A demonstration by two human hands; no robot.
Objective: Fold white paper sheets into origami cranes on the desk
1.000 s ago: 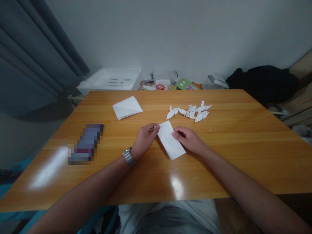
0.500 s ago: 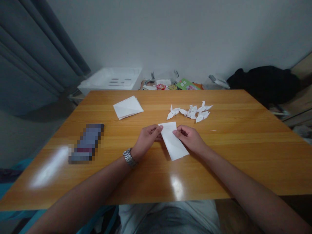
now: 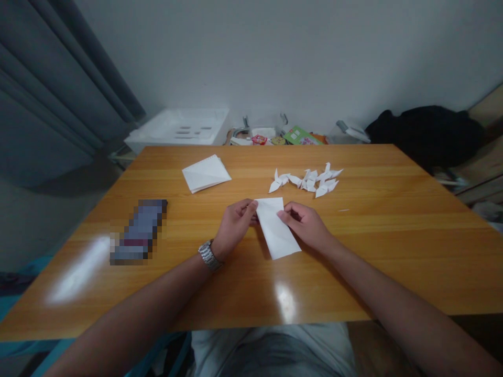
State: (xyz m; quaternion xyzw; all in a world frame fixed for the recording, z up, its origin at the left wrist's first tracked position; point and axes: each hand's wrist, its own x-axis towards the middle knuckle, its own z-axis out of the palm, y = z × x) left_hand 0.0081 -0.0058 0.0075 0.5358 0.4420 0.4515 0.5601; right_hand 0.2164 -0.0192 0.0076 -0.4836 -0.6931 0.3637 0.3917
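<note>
A folded white sheet of paper (image 3: 276,229) lies in the middle of the wooden table (image 3: 373,251), a long rectangle slanted from upper left to lower right. My left hand (image 3: 234,226), with a metal watch on its wrist, pinches the sheet's upper left edge. On the opposite edge my right hand (image 3: 304,225) pinches the paper, fingers curled. Behind the sheet lie several small folded white paper cranes (image 3: 308,181). A stack of white paper squares (image 3: 205,173) rests at the back left.
A dark flat object, blurred out (image 3: 138,230), lies on the table's left side. Past the far edge are a white tray-like box (image 3: 181,127), small colourful clutter (image 3: 275,137) and a black bundle of cloth (image 3: 424,131). Grey curtains hang at left.
The sheet has turned slightly and shifted a little to the right under both hands; my left fingers have slid along its top corner. Everything else on the table stays still.
</note>
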